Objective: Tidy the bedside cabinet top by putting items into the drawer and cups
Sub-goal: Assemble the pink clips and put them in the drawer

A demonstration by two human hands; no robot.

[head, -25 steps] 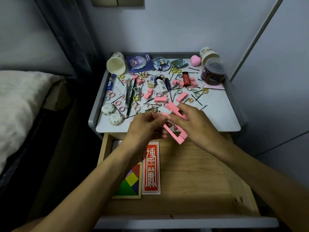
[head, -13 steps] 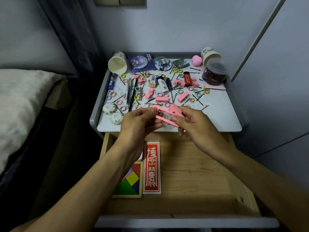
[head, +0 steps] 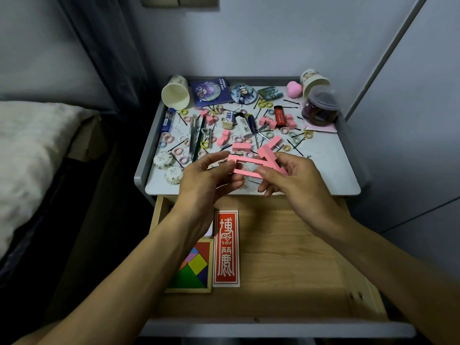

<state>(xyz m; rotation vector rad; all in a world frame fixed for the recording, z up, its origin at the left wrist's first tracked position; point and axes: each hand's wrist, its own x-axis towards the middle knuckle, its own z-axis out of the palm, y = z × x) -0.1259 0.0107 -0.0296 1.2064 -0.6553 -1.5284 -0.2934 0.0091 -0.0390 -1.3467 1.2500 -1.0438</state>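
Over the cabinet top point(head: 328, 168), a flat, hollow pink frame point(head: 246, 172).

A single wide-angle view, worn on the head, looks forward and steeply down from the cabinet's front, close over the open drawer point(head: 286, 257), across the surface point(head: 331, 170) to its back edge at the wall point(head: 273, 33).

We see a flat pink frame point(head: 251, 161) held nearly level between our left hand point(head: 209, 180) and right hand point(head: 296, 178), pinched at its ends over the worktop's point(head: 328, 168) 6 o'clock edge. One paper cup point(head: 175, 95) lies tipped at 11 o'clock, and another cup point(head: 314, 80) sits at 1 o'clock. The wooden drawer point(head: 286, 245) stands pulled open below.
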